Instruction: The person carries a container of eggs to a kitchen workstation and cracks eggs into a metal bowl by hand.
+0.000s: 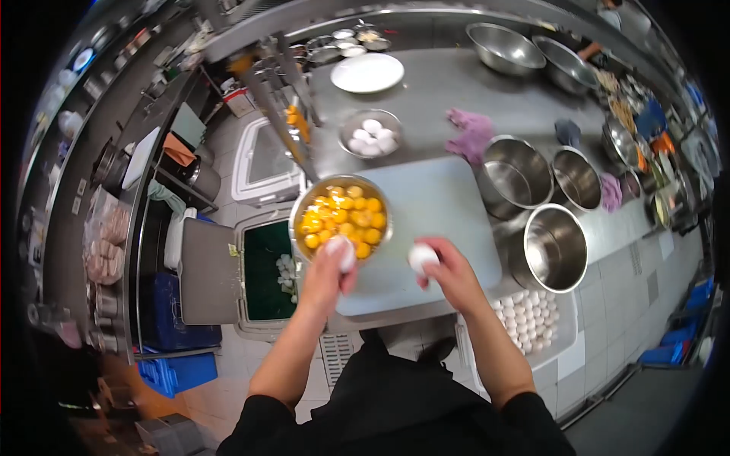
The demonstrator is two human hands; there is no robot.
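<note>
My left hand [325, 277] is closed on a white egg [342, 254] at the near rim of a steel bowl [387, 228]. Many yolks [346, 216] in clear egg white fill that bowl. Over the pale cutting board [433, 205], my right hand [450, 275] grips another white egg [423, 259] between fingers and thumb. Behind the yolk bowl stands a smaller steel bowl [346, 125] with several white eggs [371, 139] in it. Both hands are slightly blurred, and whether the shells are cracked cannot be made out.
Three deep steel pots [555, 251] stand right of the board, near a purple cloth [473, 135]. A crate of eggs [526, 323] sits low at the right. At the left is an open green-lined bin [262, 266] with eggshells. Another person's arm [590, 50] shows at the far right.
</note>
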